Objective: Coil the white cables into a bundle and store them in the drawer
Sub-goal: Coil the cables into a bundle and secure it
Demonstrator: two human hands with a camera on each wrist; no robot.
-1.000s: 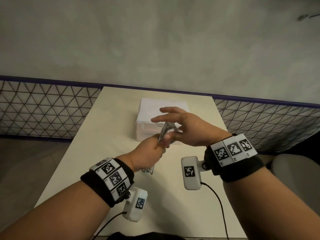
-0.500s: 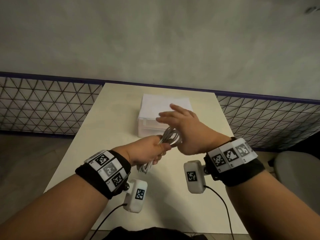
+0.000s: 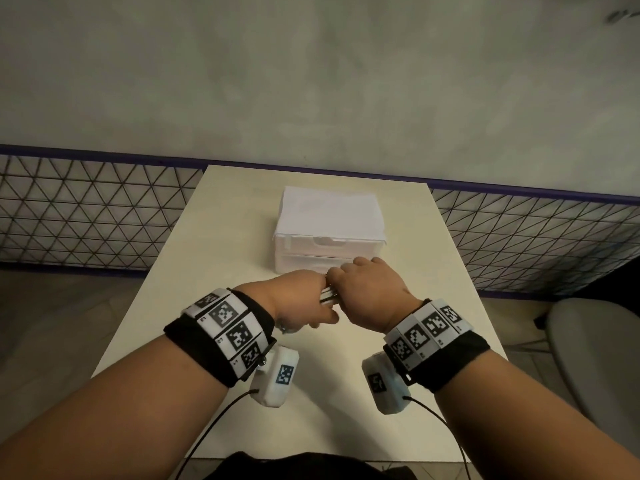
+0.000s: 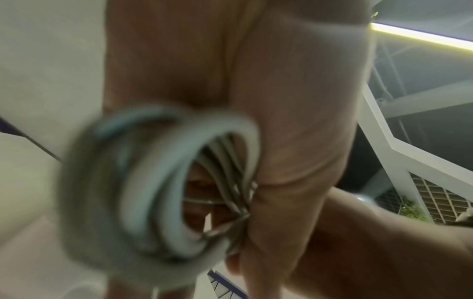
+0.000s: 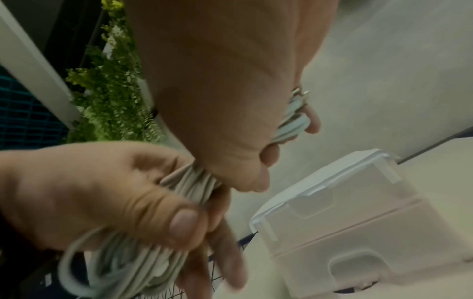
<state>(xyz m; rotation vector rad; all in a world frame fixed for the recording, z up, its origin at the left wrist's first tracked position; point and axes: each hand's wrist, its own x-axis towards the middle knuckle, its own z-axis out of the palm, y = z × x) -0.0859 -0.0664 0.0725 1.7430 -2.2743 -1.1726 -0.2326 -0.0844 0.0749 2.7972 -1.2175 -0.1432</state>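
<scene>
A bundle of white cables [image 3: 328, 295] hangs in the air between my two hands, just in front of the white drawer unit [image 3: 329, 230]. My left hand [image 3: 298, 299] grips the coiled loops [image 4: 158, 192] from the left, thumb curled over them. My right hand [image 3: 367, 289] is fisted round the other end of the bundle [image 5: 289, 125], where a metal plug tip [image 5: 299, 94] pokes out. The right wrist view shows the cables [image 5: 194, 182] running from one fist into the other. Both drawers of the unit [image 5: 358, 222] look closed.
The cream table [image 3: 214, 271] carries only the drawer unit near its far edge, below a grey wall. Black wire mesh panels [image 3: 86, 209] flank the table on both sides. A grey seat [image 3: 595, 358] stands at the right.
My right hand went from spread fingers beside the loops to a fist closed round the cables. Both hands sank lower, nearer the table, and the drawer front came back into sight.
</scene>
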